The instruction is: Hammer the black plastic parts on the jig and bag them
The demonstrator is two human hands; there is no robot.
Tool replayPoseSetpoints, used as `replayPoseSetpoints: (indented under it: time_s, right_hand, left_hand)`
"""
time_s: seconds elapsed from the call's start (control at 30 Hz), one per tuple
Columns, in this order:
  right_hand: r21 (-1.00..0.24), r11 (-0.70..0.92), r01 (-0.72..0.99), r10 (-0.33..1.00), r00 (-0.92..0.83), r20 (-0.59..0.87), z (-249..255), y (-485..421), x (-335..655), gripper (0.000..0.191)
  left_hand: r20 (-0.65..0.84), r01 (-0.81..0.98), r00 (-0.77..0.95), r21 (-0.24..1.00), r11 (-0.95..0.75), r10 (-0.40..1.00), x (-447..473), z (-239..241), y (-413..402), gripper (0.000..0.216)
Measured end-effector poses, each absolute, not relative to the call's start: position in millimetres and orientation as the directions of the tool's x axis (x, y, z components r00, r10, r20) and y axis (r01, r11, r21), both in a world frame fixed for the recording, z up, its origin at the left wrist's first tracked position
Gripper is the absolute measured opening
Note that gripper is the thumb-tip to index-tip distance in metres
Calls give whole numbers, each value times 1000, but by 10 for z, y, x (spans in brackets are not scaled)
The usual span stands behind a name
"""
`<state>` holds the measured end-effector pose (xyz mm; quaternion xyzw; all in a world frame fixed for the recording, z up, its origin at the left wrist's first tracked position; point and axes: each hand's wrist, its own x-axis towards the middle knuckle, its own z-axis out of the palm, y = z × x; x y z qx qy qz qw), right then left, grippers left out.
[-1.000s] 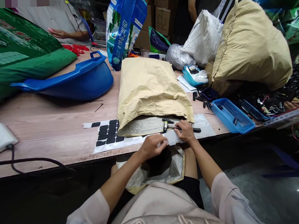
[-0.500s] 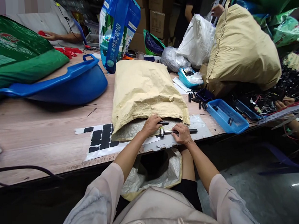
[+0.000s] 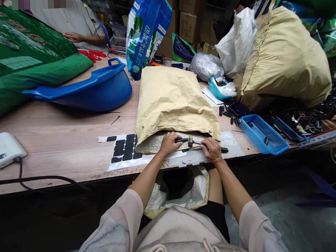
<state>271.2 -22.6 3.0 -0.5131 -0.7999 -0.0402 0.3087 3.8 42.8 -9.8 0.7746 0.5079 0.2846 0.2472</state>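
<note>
My right hand (image 3: 212, 150) is closed around a small hammer (image 3: 190, 141) with a metal-and-yellowish head and a black handle end. Between the fingers of my left hand (image 3: 169, 142) is a slim black piece (image 3: 181, 140), its kind too small to make out. The hammer head stands just at the right end of that piece; whether they touch I cannot tell. Both hands are at the open mouth of a tan woven sack (image 3: 172, 99) lying on the table. Under them is a grey board (image 3: 191, 160), beside a white sheet with black rounded stickers (image 3: 124, 148).
A blue scoop-shaped basin (image 3: 99, 92) lies left, near a white box with a cable (image 3: 6, 149). To the right are a blue basket (image 3: 264, 134), black parts and a full tan sack (image 3: 287, 57). An open sack (image 3: 198, 191) sits at my lap. Other people work nearby.
My right hand has lifted the hammer head a little, closer to the black piece in my left hand. The view has turned slightly left, so the scene sits further right.
</note>
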Motion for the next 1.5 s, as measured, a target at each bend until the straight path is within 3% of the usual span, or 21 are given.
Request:
replayPoseSetpoints:
  time_s: [0.37, 0.57, 0.73, 1.0, 1.13, 1.3, 1.5]
  right_hand:
    - [-273, 428, 861, 797, -217, 564, 206, -223, 2463, 32]
    - [-204, 424, 882, 811, -270, 520, 104, -230, 2375, 30]
    - [-265, 418, 869, 813, -228, 536, 133, -214, 2342, 31]
    - [-217, 430, 876, 843, -303, 445, 151, -162, 2213, 29]
    - [-233, 403, 885, 837, -254, 485, 160, -100, 2340, 29]
    - [-182, 370, 911, 843, -247, 478, 98, 13, 2611, 25]
    - [-179, 303, 936, 853, -183, 489, -91, 92, 2716, 20]
  left_hand:
    - [173, 658, 353, 653, -376, 919, 46, -98, 440, 22]
    - [174, 671, 339, 644, -368, 924, 68, -81, 431, 19]
    - [171, 660, 343, 656, -366, 924, 72, -52, 421, 17]
    - [154, 604, 237, 750, -270, 959, 69, -53, 384, 51]
    - [175, 603, 274, 734, -311, 946, 76, -37, 387, 44]
    - [174, 663, 336, 655, -363, 926, 92, -37, 408, 17]
    - [194, 658, 344, 648, -383, 919, 74, -85, 413, 15]
